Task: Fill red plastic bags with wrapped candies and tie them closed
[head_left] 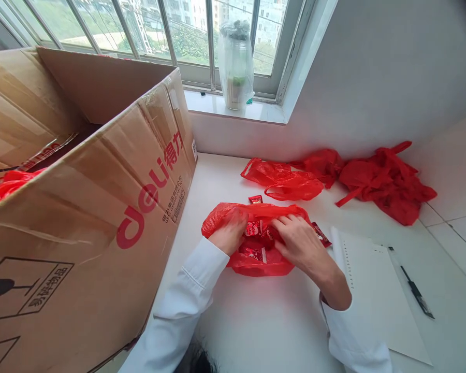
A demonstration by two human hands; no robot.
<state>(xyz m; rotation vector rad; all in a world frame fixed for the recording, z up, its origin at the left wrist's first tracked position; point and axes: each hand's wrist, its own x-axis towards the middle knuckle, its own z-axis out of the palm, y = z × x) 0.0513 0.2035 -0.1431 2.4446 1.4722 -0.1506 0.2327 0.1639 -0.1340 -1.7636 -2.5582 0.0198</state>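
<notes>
A red plastic bag [256, 261] lies on the white table in front of me, with several small red sachets [253, 228] inside it. My left hand [229, 234] is closed on the bag's left side, pinching the plastic. My right hand [301, 241] rests on the bag's right side, fingers curled into the opening over the sachets. One red sachet [255, 199] lies just behind the bag and another [320, 234] pokes out by my right hand.
A large open cardboard box [101, 207] stands at the left with red plastic inside. More red bags [283, 181] [384, 181] lie at the back. A white notepad [373, 290] and a black pen [413, 287] lie at the right. A wrapped jar [235, 62] stands on the windowsill.
</notes>
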